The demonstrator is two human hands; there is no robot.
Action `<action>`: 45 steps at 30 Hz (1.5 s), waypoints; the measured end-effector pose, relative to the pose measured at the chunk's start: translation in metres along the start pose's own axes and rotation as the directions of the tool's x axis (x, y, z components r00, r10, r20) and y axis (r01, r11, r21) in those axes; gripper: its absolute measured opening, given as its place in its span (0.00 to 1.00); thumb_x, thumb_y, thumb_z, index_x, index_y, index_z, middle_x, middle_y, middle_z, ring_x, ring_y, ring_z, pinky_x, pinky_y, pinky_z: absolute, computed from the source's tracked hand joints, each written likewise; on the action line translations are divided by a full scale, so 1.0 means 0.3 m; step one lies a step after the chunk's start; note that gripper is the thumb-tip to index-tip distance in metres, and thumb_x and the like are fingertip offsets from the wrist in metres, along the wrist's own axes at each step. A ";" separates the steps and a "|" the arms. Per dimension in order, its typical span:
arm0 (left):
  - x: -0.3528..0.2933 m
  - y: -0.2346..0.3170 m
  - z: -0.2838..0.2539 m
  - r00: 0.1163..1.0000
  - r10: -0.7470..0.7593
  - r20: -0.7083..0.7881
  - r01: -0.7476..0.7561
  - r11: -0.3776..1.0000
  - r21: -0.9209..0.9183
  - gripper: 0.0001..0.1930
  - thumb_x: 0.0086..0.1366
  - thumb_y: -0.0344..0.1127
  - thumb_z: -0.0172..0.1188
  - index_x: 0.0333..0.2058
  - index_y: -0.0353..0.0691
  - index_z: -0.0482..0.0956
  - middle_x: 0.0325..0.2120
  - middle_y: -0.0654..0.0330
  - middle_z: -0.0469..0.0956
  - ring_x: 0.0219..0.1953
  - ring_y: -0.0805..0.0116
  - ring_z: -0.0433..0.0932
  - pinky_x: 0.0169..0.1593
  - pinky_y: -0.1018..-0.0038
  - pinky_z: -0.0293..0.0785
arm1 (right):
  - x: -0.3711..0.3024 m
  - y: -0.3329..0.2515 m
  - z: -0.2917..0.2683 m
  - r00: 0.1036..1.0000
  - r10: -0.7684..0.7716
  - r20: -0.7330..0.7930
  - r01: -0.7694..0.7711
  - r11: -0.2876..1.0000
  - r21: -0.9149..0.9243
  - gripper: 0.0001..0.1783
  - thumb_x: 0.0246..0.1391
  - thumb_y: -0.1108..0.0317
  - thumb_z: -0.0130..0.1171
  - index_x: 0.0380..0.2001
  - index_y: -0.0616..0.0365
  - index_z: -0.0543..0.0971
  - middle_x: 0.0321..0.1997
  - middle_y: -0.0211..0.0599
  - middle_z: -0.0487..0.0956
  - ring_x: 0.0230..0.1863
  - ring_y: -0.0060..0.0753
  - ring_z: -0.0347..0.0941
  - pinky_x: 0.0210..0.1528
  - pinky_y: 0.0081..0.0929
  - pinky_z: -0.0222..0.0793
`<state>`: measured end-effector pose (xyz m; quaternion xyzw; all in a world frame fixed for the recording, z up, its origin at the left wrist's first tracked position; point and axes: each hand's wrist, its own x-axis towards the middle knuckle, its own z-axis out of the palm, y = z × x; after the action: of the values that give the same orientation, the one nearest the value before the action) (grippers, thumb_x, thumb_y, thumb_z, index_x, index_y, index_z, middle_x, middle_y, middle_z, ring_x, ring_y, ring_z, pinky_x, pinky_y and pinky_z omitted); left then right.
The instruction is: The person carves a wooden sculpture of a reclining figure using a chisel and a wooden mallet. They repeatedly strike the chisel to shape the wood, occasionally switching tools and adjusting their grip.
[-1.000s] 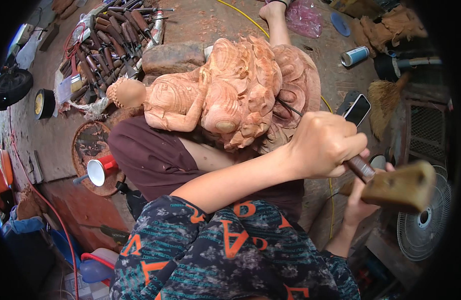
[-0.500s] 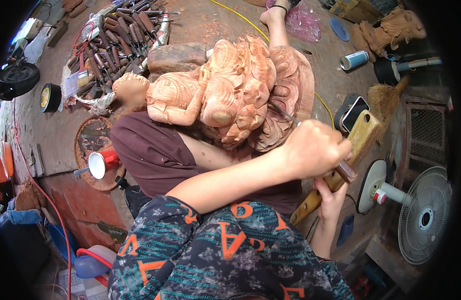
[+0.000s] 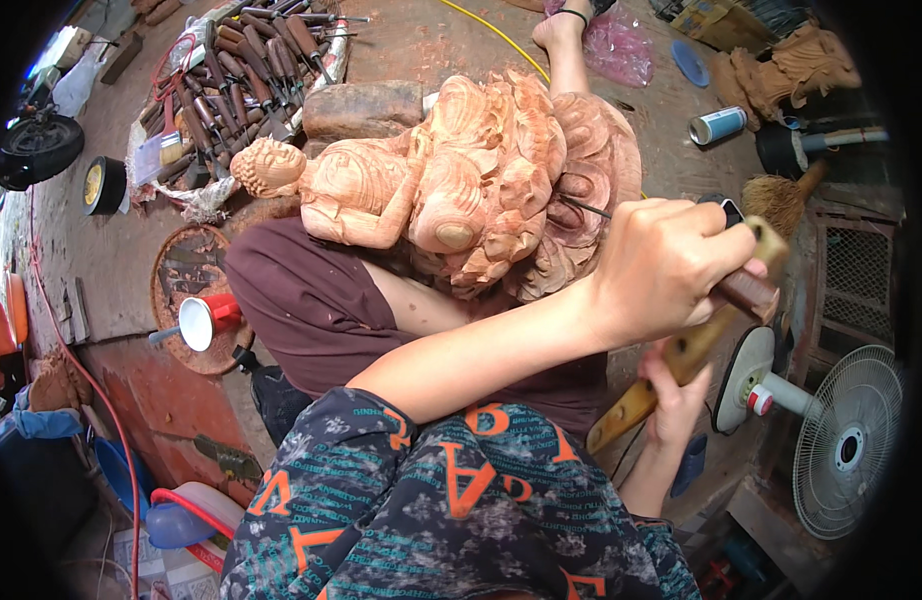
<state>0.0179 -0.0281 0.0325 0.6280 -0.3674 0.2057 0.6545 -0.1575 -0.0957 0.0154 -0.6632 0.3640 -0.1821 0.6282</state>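
Observation:
A carved wooden seated figure [image 3: 366, 190] lies on its side across my lap, its head to the left and its petalled base [image 3: 606, 150] to the right. My left hand [image 3: 671, 265] is closed round a chisel; its thin metal shaft [image 3: 587, 207] points left at the carved petals, and its brown handle end [image 3: 749, 292] sticks out past my fist. Whether the tip touches the wood I cannot tell. Below it, my right hand [image 3: 678, 398] grips a yellowish wooden bar with dark holes [image 3: 621, 415], which slants up behind the left hand.
A pile of chisels [image 3: 241, 80] lies at the back left, beside a paintbrush [image 3: 161, 150]. A wooden block [image 3: 361, 108] stands behind the figure. A red mug [image 3: 213, 318] sits on a round tray [image 3: 171, 260] at left. At right are a fan [image 3: 846, 440], a can [image 3: 717, 126] and a brush broom [image 3: 781, 200].
My left hand has moved right with the chisel, and its shaft now lies flatter. The wooden bar and my right hand have shifted slightly right. The whole view has shifted a little.

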 end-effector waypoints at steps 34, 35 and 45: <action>0.014 -0.028 -0.002 0.967 0.032 0.253 -0.031 0.999 -0.006 0.17 0.53 0.45 0.65 0.18 0.41 0.69 0.12 0.58 0.70 0.15 0.56 0.73 0.18 0.64 0.66 | 0.040 -0.116 -0.068 0.915 -0.395 0.082 0.396 0.842 -0.367 0.37 0.49 0.79 0.60 0.62 0.65 0.57 0.32 0.28 0.68 0.35 0.18 0.63 0.45 0.17 0.60; 0.019 -0.028 -0.005 0.968 0.009 0.251 -0.006 1.000 -0.014 0.19 0.52 0.46 0.66 0.16 0.41 0.68 0.10 0.57 0.70 0.15 0.55 0.74 0.18 0.64 0.66 | 0.045 -0.125 -0.065 0.908 -0.411 0.084 0.412 0.836 -0.363 0.38 0.49 0.79 0.59 0.63 0.65 0.56 0.32 0.28 0.67 0.34 0.18 0.63 0.45 0.17 0.60; 0.042 -0.082 -0.005 0.939 -0.110 0.327 0.133 0.990 -0.049 0.12 0.42 0.41 0.67 0.17 0.42 0.74 0.10 0.55 0.71 0.17 0.52 0.75 0.22 0.63 0.70 | 0.090 -0.193 -0.048 0.825 -0.565 0.001 0.484 0.706 -0.516 0.36 0.51 0.82 0.56 0.63 0.64 0.55 0.33 0.30 0.67 0.31 0.20 0.62 0.37 0.19 0.63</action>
<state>0.0443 -0.0321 0.0254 0.6511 -0.4374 0.0460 0.6186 -0.1347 -0.1280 0.0676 -0.8606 0.2421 -0.3058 0.3275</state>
